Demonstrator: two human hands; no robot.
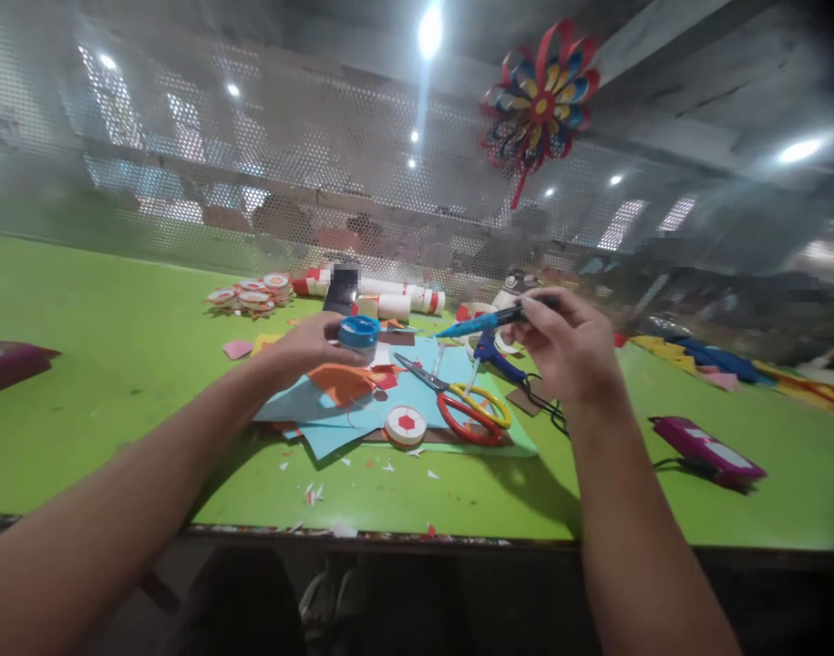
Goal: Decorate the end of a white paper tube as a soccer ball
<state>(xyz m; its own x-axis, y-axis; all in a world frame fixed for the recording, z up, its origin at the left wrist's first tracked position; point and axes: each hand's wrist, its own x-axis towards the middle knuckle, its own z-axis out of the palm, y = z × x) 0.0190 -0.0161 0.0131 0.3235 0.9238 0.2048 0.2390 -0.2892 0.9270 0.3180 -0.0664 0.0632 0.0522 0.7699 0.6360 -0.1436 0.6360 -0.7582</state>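
Observation:
My left hand (305,348) is closed on a small clear jar of blue paint (359,335), held over the light-blue paper sheets (362,410). My right hand (571,339) grips a paintbrush (481,322) by its dark handle. Its blue tip points left toward the jar and stays apart from it. Below the hands lie scissors (450,395) with one yellow and one red handle loop. A white disc with a red hexagon (406,425) sits near the paper's front edge. A blue glue gun (502,360) rests under my right hand. Orange paper scraps (341,384) lie beneath the jar.
White and red paper discs (256,293) are piled at the back left, beside a dark phone (341,290) and paper rolls (417,296). A magenta device (709,451) lies on the right of the green table (136,437). A paper flower (542,102) hangs above.

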